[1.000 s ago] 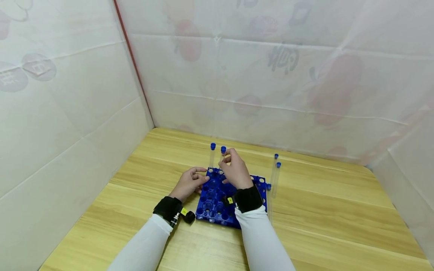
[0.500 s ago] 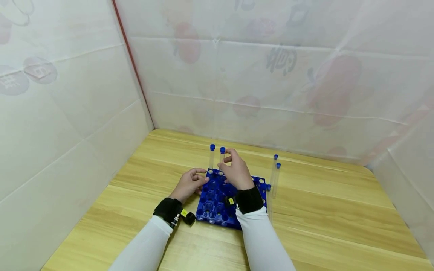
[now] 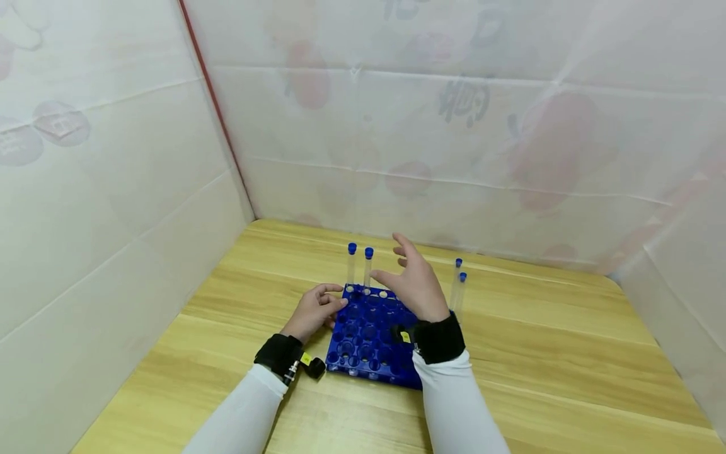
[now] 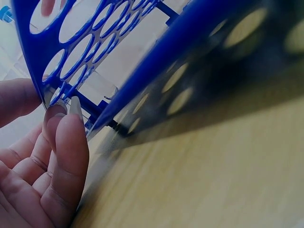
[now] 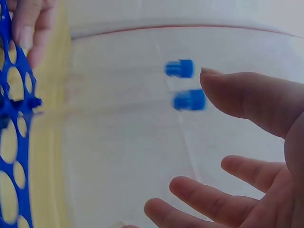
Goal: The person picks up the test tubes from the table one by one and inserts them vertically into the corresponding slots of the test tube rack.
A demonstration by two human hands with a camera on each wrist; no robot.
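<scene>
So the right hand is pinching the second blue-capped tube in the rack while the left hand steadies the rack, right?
Not quite. The head view shows the right hand open beside the second tube, holding nothing. The left hand does steady the blue rack.

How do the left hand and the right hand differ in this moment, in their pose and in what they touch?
The left hand rests low, its fingers curled against the left edge of the blue rack; the right hand is raised above the rack with fingers spread, holding nothing. The right hand is nearer the capped tubes that stand in the rack's far row; the left hand is beside the rack. Both wear black wrist straps and white sleeves.
</scene>
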